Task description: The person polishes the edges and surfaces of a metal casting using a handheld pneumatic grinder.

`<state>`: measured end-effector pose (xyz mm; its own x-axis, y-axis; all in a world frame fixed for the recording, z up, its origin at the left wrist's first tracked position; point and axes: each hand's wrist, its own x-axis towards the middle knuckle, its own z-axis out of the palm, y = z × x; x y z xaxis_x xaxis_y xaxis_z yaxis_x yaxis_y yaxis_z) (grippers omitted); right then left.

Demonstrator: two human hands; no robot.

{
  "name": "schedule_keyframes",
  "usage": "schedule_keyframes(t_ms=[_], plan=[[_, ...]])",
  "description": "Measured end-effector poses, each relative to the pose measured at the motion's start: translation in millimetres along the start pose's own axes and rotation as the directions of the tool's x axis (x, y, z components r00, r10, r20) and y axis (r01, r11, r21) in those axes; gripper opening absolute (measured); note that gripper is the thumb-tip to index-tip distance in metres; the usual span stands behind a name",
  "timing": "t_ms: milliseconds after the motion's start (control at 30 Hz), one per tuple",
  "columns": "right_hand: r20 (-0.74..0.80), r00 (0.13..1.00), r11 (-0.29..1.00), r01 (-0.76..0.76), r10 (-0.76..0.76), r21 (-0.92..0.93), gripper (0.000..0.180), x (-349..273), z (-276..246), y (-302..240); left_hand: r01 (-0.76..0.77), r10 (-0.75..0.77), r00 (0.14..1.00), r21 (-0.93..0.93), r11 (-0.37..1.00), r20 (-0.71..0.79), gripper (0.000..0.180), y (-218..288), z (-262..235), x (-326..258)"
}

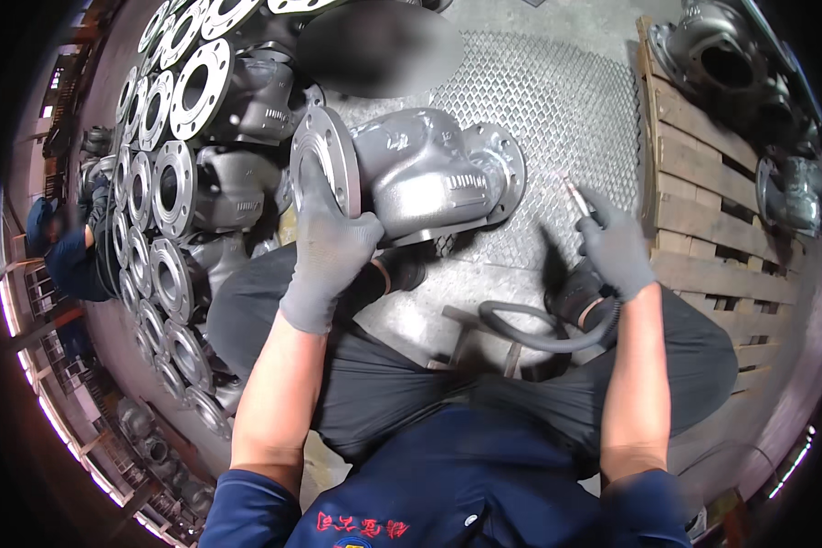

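A grey cast valve body with a round flange at each end sits in front of me, over the metal mesh. My left hand, in a grey glove, is closed around the rim of its left flange, with some fingers reaching into the bore. My gloved right hand grips a slim pen-shaped air grinder, its thin tip pointing up and left. The tip is apart from the casting's right flange. A dark hose loops below my right hand.
Several similar flanged castings are stacked along the left. Diamond-pattern mesh covers the floor ahead. At the right a wooden pallet bears more castings. A person in dark blue is at the far left. A blurred patch hides part of the top.
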<state>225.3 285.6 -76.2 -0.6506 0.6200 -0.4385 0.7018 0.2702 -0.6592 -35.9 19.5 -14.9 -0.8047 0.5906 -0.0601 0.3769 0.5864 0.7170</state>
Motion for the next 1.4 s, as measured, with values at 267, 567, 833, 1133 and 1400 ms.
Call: schedule_keyframes(t_ms=[267,567,833,1133,1400], plan=[[-0.066,0.998,0.995,0.029,-0.022,0.100,0.048,-28.6,-18.3,-15.0,-0.199,0.131,0.965,0.312,0.929,0.226,0.122,-22.2,-27.1,-48.7],[-0.136,0.980,0.985,0.155,-0.144,0.074,0.047,-28.2,-20.9,-27.5,-0.268,0.196,0.946,0.278,0.922,0.259,0.120,-21.5,-26.7,-18.3],[-0.343,0.939,0.973,0.061,0.020,0.224,0.049,-81.3,-91.4,-79.2,-0.408,0.207,0.867,0.410,0.816,0.452,0.108,81.2,19.2,97.5],[-0.575,0.810,0.969,0.031,0.118,0.243,0.048,-104.9,-151.2,-63.5,-0.581,0.433,0.812,0.613,0.535,0.392,0.041,182.0,149.6,193.0],[-0.621,0.767,0.965,0.008,0.162,0.261,0.050,-102.4,-160.6,-50.2,-0.782,0.577,0.612,0.524,0.338,0.541,0.024,186.3,285.5,308.0]])
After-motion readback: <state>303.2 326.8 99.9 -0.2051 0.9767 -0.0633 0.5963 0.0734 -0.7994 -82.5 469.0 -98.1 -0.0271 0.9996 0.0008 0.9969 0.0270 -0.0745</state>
